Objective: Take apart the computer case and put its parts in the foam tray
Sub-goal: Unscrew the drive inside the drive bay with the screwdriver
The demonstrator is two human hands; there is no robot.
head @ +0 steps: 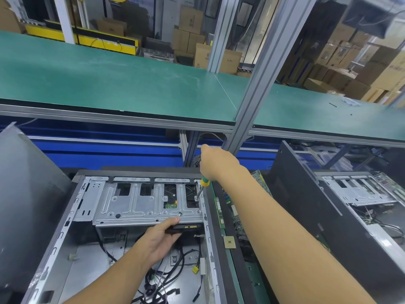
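1. right hand point(211, 163), arm stretched far forward, wraps a green-and-yellow screwdriver point(205, 183), its tip down on the right end of the silver drive cage point(131, 207).
2. left hand point(157, 240) reaches to the cage's near edge and pinches a black drive point(186, 228), thumb on top.
3. the open computer case point(63, 229) lies under both hands: stamped sheet metal, with loose black cables point(166, 279) on its floor.

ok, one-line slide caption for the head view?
Right hand holds a screwdriver on a drive-cage screw; left hand grips the black drive beneath.

Head view, forward-down, near the bench
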